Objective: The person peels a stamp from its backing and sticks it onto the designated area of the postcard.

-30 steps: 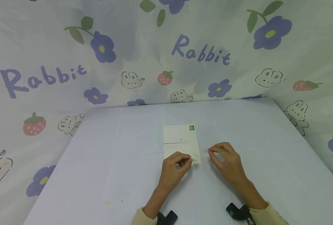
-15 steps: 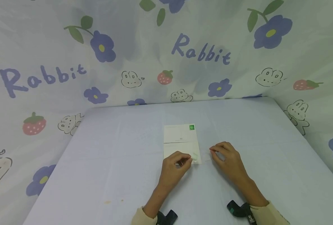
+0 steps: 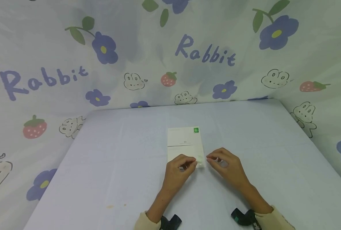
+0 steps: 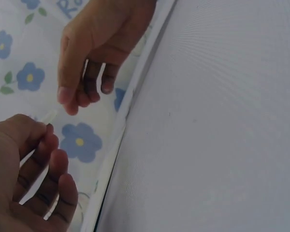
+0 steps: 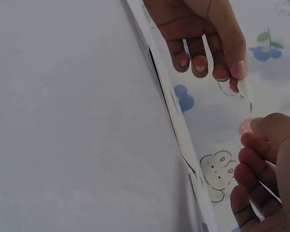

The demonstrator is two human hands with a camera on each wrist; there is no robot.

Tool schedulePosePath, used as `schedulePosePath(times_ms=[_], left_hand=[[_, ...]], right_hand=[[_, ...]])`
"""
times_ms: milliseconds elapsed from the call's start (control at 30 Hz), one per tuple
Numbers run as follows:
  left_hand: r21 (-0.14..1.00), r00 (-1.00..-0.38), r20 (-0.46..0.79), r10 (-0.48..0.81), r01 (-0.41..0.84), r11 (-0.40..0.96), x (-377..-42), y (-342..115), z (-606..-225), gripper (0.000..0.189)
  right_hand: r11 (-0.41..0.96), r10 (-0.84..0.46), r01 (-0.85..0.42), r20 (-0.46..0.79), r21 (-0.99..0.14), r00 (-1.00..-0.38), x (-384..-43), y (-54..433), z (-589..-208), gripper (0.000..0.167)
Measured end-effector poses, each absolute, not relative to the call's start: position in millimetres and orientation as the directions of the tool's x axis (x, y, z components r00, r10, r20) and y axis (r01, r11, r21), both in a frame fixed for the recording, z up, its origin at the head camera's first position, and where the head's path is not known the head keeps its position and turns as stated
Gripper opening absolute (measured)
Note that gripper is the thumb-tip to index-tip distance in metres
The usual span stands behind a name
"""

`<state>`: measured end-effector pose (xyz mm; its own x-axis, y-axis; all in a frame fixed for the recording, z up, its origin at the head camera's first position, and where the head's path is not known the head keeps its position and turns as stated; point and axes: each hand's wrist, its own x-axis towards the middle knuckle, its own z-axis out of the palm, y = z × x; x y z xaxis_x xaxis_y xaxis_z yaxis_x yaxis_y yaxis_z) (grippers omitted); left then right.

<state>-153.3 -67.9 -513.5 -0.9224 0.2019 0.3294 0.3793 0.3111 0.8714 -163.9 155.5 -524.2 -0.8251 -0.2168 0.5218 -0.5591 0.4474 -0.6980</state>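
Head view has the left hand (image 3: 174, 174) over the lower part of a white card (image 3: 180, 137) that lies on the table (image 3: 130, 143), with the right hand (image 3: 230, 171) just beside the card's right edge. Seen from the right wrist, the left thumb and forefinger pinch one end of a small pale strip (image 5: 245, 89), its free end pointing toward the right fingertips. The right thumb and forefinger are brought close together; whether anything thin and clear sits between them I cannot tell, nor whether they touch the strip's tip. Both hands appear raised above the tabletop, so the strip seems to hang in the air near the card's lower right corner. The likeliest trouble, I judge, is losing the strip: it looks thin and light and is caught only at one end, so a slack pinch or a sudden tug could let it drop or tear. Being flimsy, it may also curl over on itself or cling to a fingertip. With the left hand so low over the card, a careless wrist could nudge it askew, and that hand partly blocks the head camera's sight of it.
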Motion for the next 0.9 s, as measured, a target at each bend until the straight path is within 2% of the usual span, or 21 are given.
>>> schedulePosePath(times_ms=[133, 233, 400, 567, 667, 700, 833, 900], left_hand=[[0.876, -0.922, 0.321, 0.218, 0.377, 0.302, -153.5, -68.3, -513.6, 0.011], [0.875, -0.920, 0.320, 0.224, 0.378, 0.303, -153.4, -68.5, -514.1, 0.011], [0.861, -0.915, 0.330, 0.232, 0.392, 0.323, -153.8, -67.7, -514.7, 0.015], [0.847, -0.911, 0.340, 0.231, 0.404, 0.345, -153.3, -67.9, -513.1, 0.026], [0.848, -0.918, 0.335, 0.215, 0.393, 0.356, -153.1, -67.5, -512.7, 0.023], [0.856, -0.925, 0.323, 0.201, 0.375, 0.355, -152.8, -67.4, -512.3, 0.020], [0.910, -0.957, 0.244, 0.157, 0.282, 0.305, -152.3, -67.1, -510.1, 0.008], [0.937, -0.971, 0.190, 0.147, 0.224, 0.270, -152.1, -66.9, -509.4, 0.010]], right_hand=[[0.383, -0.192, -0.424, 0.379, -0.821, -0.906, -160.3, 151.8, -521.7, 0.013], [0.318, -0.188, -0.344, 0.296, -0.883, -0.936, -158.2, 149.7, -520.8, 0.011], [0.227, -0.212, -0.347, 0.302, -0.910, -0.929, -157.2, 147.1, -518.7, 0.014], [0.230, -0.212, -0.405, 0.361, -0.885, -0.908, -153.3, 142.2, -501.9, 0.018], [0.276, -0.193, -0.486, 0.447, -0.829, -0.873, -150.9, 139.5, -490.8, 0.023], [0.297, -0.189, -0.533, 0.498, -0.792, -0.846, -151.4, 139.1, -490.3, 0.026], [0.374, -0.184, -0.683, 0.672, -0.628, -0.718, -158.4, 143.4, -506.4, 0.008], [0.384, -0.200, -0.740, 0.732, -0.553, -0.651, -161.6, 145.4, -513.1, 0.015]])
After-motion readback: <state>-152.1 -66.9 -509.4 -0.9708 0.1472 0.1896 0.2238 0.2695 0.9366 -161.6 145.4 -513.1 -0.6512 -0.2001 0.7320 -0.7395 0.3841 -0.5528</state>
